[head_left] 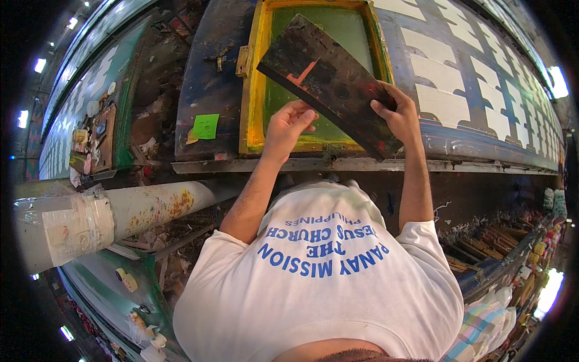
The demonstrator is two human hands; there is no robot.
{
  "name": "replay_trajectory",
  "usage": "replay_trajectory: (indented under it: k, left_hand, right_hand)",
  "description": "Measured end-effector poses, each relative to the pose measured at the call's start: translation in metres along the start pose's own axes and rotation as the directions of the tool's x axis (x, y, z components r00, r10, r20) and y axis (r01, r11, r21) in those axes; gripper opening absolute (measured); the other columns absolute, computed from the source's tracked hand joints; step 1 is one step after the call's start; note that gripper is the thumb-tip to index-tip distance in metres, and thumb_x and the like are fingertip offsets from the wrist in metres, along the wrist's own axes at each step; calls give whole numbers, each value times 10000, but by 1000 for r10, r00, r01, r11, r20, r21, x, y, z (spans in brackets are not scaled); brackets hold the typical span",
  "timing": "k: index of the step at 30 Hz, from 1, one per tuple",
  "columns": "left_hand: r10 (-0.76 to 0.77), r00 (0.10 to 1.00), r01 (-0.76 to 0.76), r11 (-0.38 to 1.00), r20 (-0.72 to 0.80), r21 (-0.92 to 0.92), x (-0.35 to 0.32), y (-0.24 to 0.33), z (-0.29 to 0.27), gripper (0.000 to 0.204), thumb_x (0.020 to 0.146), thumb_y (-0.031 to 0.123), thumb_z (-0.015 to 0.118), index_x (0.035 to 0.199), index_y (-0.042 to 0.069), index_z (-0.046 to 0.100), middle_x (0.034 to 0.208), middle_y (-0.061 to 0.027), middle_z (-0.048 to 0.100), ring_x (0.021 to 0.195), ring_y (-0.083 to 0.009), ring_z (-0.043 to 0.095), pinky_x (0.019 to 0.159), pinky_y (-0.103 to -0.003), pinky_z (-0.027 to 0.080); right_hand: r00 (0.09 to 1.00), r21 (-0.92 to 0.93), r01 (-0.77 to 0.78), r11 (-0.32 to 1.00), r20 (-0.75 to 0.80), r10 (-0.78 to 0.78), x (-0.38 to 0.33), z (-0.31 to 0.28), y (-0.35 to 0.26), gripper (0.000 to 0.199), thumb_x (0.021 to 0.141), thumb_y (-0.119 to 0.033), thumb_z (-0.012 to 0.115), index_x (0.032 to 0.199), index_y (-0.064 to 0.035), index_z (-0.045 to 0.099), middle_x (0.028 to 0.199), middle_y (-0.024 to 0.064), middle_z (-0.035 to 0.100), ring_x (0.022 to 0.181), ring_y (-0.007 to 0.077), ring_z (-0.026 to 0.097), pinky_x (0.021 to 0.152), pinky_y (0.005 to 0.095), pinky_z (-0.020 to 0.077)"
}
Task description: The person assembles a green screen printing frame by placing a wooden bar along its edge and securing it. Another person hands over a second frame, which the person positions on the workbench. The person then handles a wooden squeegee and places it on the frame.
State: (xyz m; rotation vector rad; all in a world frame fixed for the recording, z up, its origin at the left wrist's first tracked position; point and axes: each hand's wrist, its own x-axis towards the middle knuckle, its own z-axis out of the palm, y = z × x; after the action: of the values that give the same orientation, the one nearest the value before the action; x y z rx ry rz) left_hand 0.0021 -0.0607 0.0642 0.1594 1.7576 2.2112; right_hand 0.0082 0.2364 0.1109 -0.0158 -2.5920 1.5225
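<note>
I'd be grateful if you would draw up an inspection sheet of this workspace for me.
Surface: dark, stained table, with white sheets in rows at the right.
Job's things: dark board with an orange-red mark, held tilted over a yellow-stained frame with a green panel.
Clutter: bright green note on the table; odds and ends at far left; wood strips at lower right.
Grips: right grip holds the board near its right end; left grip is at its lower edge, contact unclear.
Cables: nothing clearly seen.
Surroundings: wide pale pipe at left, taped at its left end; bright lights around the rim.
</note>
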Motion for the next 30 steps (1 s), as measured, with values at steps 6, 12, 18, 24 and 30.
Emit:
replay_trajectory:
  k: [6, 12, 18, 24, 30]
  left_hand:
    - [-37, 998, 37, 999, 52, 2, -12, -7, 25, 330, 994, 147, 793, 1266, 5, 672, 1195, -79, 731, 1100, -181, 689, 970, -355, 579]
    - [143, 984, -150, 987, -105, -58, -18, -18, 36, 288, 947, 64, 831, 1198, -2, 706, 1168, -43, 743, 1070, -149, 681, 972, -322, 544]
    - [211, 972, -205, 976, -107, 70, -21, -17, 34, 285, 941, 46, 832, 1196, 12, 711, 1162, -43, 745, 1052, -153, 682, 957, -331, 546]
    - [191, 980, -185, 977, -58, 102, -24, -18, 44, 307, 924, 61, 853, 1189, 8, 707, 1158, -49, 746, 1062, -157, 681, 963, -334, 543]
    - [166, 986, -166, 985, 9, 38, -19, -29, 52, 332, 912, 63, 864, 1195, 2, 700, 1151, -57, 746, 1062, -160, 687, 966, -337, 554]
  right_hand:
    - [997, 147, -15, 989, 75, 4, 2, 16, 0, 518, 931, -222, 835, 1400, -57, 690, 1272, 137, 771, 1168, 218, 716, 1032, 379, 530]
    - [983, 28, 184, 983, -8, -183, -9, 28, -16, 551, 904, -245, 865, 1408, -94, 700, 1214, 124, 762, 1096, 220, 704, 980, 348, 541]
    - [836, -110, 458, 882, -282, -470, -14, 43, -14, 526, 825, -35, 882, 1320, -164, 761, 1246, 118, 704, 1112, 273, 728, 921, 368, 594]
    - [701, -226, 575, 786, -359, -616, -19, 48, 1, 513, 775, 41, 871, 1240, -160, 788, 1250, 106, 700, 1082, 279, 717, 896, 398, 596]
    - [699, -337, 456, 824, -438, -566, -32, 32, 9, 330, 822, 126, 758, 1083, -66, 697, 1208, 119, 715, 1070, 334, 715, 885, 418, 589]
